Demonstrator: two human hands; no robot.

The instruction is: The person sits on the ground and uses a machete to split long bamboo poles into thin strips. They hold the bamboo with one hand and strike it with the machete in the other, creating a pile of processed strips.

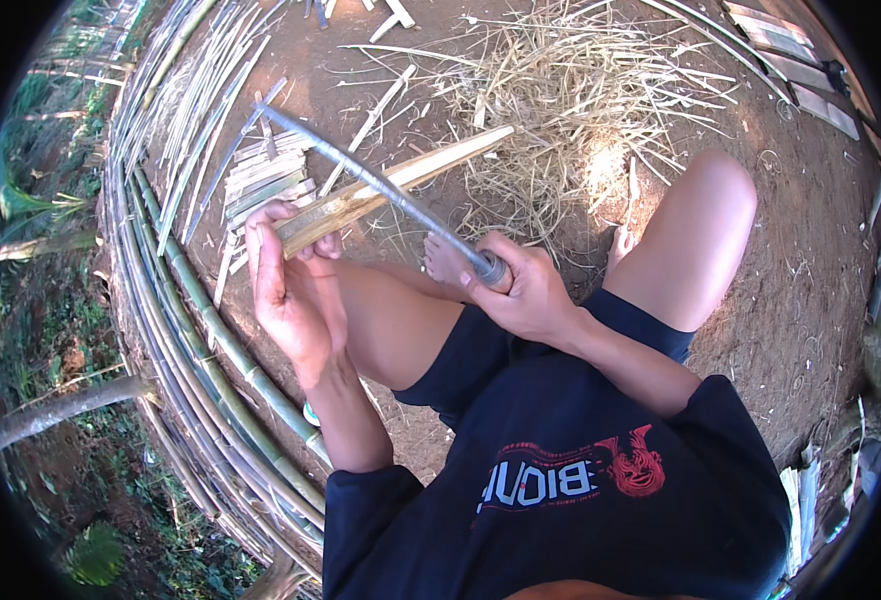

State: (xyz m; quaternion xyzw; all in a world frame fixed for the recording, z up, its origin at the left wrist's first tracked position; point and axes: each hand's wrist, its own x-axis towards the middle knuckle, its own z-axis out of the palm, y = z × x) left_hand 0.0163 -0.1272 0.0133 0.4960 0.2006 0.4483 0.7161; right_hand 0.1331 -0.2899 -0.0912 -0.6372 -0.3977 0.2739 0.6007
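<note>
Left hand point(296, 290): your fingers are grasping the near end of a split bamboo piece point(446, 160), thumb lying on your side of it. Right hand point(529, 292): your fingers are clenching the handle of a long knife point(326, 148). The bamboo is slanting up and away over your lap, blade crossing above it; whether the edge is biting, you cannot tell from here. You are probably paring or splitting the piece; the next move likely calls for steadying it and angling the edge away from your left fingers.

Farther out: a bare foot point(445, 263) and your left thigh point(381, 325) are lying close below, chief hazards for a slip. Shavings point(561, 100) are heaping ahead; short slats point(261, 175) are lying beyond your left hand, bamboo poles point(211, 318) curving along your left.
</note>
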